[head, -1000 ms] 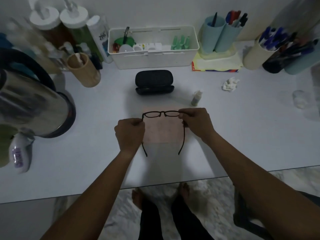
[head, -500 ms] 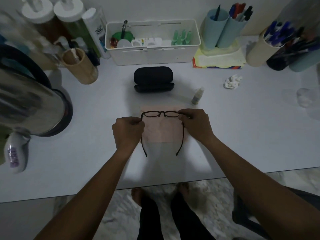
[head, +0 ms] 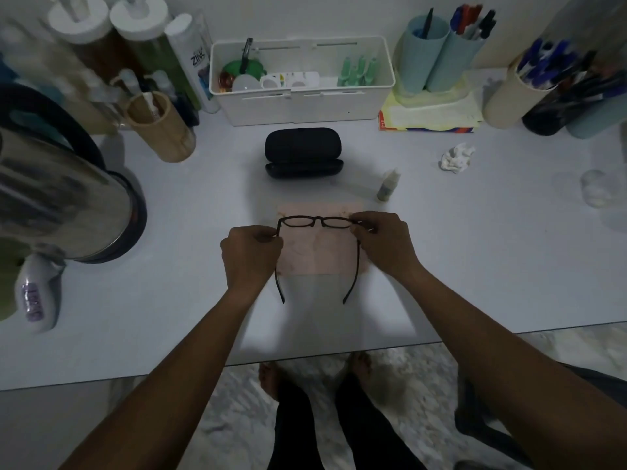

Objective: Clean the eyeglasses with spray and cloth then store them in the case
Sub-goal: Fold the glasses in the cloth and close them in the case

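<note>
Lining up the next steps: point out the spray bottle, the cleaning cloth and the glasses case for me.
spray bottle [head: 386, 186]: head view, on the bottle's body.
cleaning cloth [head: 319, 252]: head view, on the bare pink middle between the temples.
glasses case [head: 302, 144]: head view, on the dark lid's top.

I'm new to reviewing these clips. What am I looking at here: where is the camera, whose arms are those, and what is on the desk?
There is no machine here. The single picture comes from a wide-angle camera worn on a person's head, looking down, so the two bare arms are that person's own. The left hand and right hand each have a grip on one front corner of the dark eyeglasses, arms unfolded toward the person. Under them a pink cloth lies flat on the white desk. Behind it sits a black case, its lid slightly ajar, and to its right a small spray bottle. Further back are a white organiser box, pen holders and a crumpled tissue; a metal kettle stands at the left.
</note>
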`<move>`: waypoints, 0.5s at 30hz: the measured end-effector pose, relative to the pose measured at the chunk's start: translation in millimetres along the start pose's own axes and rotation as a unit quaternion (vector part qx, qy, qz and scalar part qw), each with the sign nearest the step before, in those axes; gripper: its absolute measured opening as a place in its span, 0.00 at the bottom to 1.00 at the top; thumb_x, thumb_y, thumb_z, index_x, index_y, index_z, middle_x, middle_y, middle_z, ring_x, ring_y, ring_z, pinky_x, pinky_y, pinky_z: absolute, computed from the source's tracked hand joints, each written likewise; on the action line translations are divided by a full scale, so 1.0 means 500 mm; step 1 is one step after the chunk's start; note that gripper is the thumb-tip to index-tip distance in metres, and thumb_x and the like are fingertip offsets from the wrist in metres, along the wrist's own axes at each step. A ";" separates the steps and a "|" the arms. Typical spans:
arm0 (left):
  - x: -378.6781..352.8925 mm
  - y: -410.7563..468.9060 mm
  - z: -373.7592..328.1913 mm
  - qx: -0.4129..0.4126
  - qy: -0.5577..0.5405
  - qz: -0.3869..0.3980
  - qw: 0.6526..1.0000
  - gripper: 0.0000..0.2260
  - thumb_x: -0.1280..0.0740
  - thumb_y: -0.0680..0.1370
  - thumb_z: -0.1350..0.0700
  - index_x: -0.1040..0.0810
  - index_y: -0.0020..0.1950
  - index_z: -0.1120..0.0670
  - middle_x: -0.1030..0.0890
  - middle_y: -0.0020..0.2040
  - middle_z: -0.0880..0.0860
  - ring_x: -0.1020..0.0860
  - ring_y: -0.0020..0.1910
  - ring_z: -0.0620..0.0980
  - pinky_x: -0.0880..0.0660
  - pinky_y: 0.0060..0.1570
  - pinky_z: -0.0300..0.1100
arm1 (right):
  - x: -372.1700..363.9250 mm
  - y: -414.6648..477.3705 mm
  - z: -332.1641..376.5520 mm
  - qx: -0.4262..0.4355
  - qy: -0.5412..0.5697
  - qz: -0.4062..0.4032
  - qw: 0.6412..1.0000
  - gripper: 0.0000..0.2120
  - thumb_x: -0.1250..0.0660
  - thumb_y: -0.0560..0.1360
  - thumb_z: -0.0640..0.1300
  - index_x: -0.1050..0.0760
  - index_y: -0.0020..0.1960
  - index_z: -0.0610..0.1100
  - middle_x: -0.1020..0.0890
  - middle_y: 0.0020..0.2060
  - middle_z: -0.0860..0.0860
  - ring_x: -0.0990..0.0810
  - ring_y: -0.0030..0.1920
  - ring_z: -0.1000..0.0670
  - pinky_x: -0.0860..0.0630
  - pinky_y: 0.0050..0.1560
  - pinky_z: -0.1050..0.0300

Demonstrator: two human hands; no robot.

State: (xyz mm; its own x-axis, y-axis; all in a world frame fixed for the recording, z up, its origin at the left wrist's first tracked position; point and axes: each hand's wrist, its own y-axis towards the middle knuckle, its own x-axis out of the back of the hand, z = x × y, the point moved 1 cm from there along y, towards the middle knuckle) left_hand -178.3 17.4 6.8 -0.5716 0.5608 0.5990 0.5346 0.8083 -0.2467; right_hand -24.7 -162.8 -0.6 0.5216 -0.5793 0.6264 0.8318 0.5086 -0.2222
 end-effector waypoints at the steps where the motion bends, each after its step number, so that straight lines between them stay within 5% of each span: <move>1: 0.001 -0.001 0.000 -0.005 0.008 0.001 1.000 0.10 0.26 0.71 0.58 0.13 0.51 0.54 0.13 0.44 0.52 0.15 0.42 0.48 0.21 0.50 0.38 | 0.000 -0.001 0.001 0.002 -0.003 -0.005 1.000 0.11 0.30 0.77 0.43 0.17 0.59 0.46 0.14 0.49 0.51 0.18 0.44 0.54 0.27 0.49 0.66; 11: 0.005 -0.002 0.005 -0.012 0.023 0.020 0.999 0.12 0.26 0.70 0.59 0.14 0.53 0.55 0.13 0.45 0.53 0.17 0.43 0.45 0.29 0.42 0.28 | -0.005 0.003 0.010 0.001 -0.003 -0.039 0.999 0.10 0.27 0.74 0.42 0.17 0.56 0.48 0.15 0.42 0.51 0.19 0.40 0.55 0.32 0.40 0.79; 15: 0.008 -0.002 -0.007 -0.009 0.034 0.027 0.999 0.14 0.25 0.70 0.55 0.14 0.55 0.54 0.13 0.46 0.51 0.16 0.48 0.47 0.27 0.48 0.33 | -0.004 0.003 0.007 0.010 -0.021 -0.043 0.999 0.09 0.28 0.75 0.44 0.17 0.56 0.48 0.15 0.43 0.52 0.21 0.37 0.58 0.33 0.39 0.80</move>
State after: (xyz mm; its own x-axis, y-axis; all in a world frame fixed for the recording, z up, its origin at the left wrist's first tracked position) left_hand -178.8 18.4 12.1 -0.4988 0.5888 0.6360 0.5740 0.7742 -0.2666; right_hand -25.2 -158.7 0.2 0.4390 -0.5951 0.6731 0.8692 0.4709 -0.1506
